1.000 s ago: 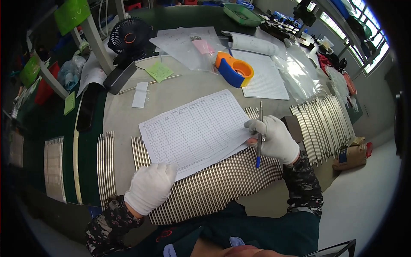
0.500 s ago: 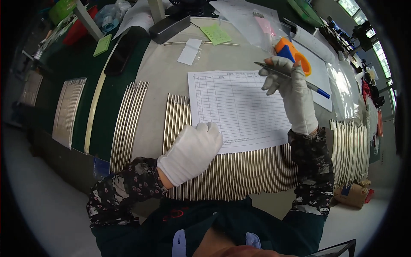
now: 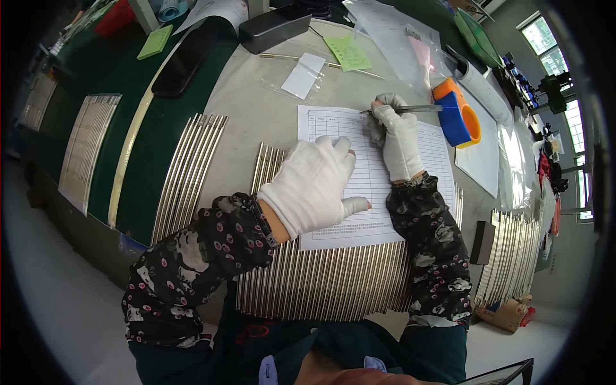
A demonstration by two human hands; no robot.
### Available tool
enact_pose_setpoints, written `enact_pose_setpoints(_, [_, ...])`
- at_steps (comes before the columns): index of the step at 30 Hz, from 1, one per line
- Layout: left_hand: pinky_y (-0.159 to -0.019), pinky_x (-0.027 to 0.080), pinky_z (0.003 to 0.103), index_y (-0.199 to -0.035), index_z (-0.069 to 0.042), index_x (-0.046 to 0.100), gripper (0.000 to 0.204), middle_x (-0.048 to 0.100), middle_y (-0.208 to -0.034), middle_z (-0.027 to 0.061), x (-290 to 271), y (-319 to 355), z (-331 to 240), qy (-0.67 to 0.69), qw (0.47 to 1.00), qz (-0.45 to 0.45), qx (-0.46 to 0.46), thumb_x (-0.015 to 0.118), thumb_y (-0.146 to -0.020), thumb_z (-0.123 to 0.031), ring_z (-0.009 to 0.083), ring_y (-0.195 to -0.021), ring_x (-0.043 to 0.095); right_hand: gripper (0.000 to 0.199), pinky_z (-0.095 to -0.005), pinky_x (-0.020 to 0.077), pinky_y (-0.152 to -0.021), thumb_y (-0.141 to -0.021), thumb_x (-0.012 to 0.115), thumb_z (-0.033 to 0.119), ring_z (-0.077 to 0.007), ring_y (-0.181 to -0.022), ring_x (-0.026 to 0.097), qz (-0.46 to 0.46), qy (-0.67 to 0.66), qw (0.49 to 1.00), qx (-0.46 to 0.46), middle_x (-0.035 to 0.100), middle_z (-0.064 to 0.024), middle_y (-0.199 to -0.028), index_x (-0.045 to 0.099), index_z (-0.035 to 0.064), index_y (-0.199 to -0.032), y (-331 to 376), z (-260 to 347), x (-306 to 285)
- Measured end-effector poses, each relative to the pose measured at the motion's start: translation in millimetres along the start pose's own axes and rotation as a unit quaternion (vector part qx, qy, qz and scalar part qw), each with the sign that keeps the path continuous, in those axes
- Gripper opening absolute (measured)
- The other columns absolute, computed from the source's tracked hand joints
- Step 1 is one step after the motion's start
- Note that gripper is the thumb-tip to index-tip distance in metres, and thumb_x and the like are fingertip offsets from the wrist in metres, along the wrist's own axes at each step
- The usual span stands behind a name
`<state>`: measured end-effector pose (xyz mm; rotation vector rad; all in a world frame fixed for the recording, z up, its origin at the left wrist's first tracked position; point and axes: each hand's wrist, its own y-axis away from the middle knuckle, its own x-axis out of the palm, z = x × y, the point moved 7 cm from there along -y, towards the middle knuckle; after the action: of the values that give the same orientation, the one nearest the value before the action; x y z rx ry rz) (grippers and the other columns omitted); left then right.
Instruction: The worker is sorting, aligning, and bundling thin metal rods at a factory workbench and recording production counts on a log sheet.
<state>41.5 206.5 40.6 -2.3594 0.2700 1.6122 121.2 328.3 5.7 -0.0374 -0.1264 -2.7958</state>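
A printed form with a table grid (image 3: 367, 192) lies across a row of thin metal rods (image 3: 321, 282). My left hand (image 3: 311, 186), in a white glove with bare fingertips, rests flat on the form's left half, fingers spread. My right hand (image 3: 401, 144), gloved alike, is closed round a pen (image 3: 420, 108) over the upper part of the sheet. The pen lies nearly level, its tip pointing left near the form's heading. Whether the tip touches the paper I cannot tell. My right forearm hides part of the form's right side.
More rods (image 3: 189, 173) lie at the left, with bagged rods (image 3: 90, 147) beyond. Another rod bundle (image 3: 510, 256) sits at the right beside a dark block (image 3: 482, 242). Behind the form are an orange-and-blue tape dispenser (image 3: 454, 122), sticky notes (image 3: 347, 52), a black case (image 3: 274, 30) and a phone (image 3: 185, 64).
My right hand has come left and down to the form with the pen. My left hand has uncurled and slid farther onto the sheet. The whole view has shifted slightly.
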Motion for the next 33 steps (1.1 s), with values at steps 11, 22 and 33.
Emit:
enact_pose_setpoints(11, [-0.067,0.047,0.035,-0.108,0.006,0.052,0.068,0.047,-0.116,0.0187,8,4,2,-0.024,0.998,-0.052,0.001,0.068,-0.064,-0.044,0.0250,-0.081,0.054,0.011,-0.0207,0.0389,-0.046,-0.082,0.060,0.013,-0.0065,-0.050,0.049,0.040,0.057,0.997,-0.022,0.057,-0.0036,-0.062,0.057,0.0028,-0.080,2,6,19])
enact_pose_setpoints(22, [-0.067,0.048,0.037,-0.113,0.001,0.052,0.066,0.045,-0.116,0.0243,11,3,6,-0.044,0.997,-0.023,-0.051,0.066,-0.068,-0.045,0.0283,-0.086,0.056,0.009,-0.0205,0.0367,-0.044,-0.079,0.061,0.009,-0.0070,-0.049,0.049,-0.001,0.045,0.999,-0.022,0.058,-0.0035,-0.061,0.055,0.0029,-0.076,-4,11,34])
enact_pose_setpoints(33, [-0.055,0.050,0.031,-0.101,0.008,0.051,0.068,0.048,-0.113,0.0232,4,19,15,-0.074,0.990,-0.010,-0.118,0.071,-0.063,-0.045,0.0227,-0.067,0.060,0.010,-0.0196,0.0365,-0.044,-0.076,0.063,0.008,-0.0059,-0.047,0.048,-0.005,0.078,0.997,-0.004,0.055,-0.0012,-0.059,0.054,0.0038,-0.072,-3,-1,34])
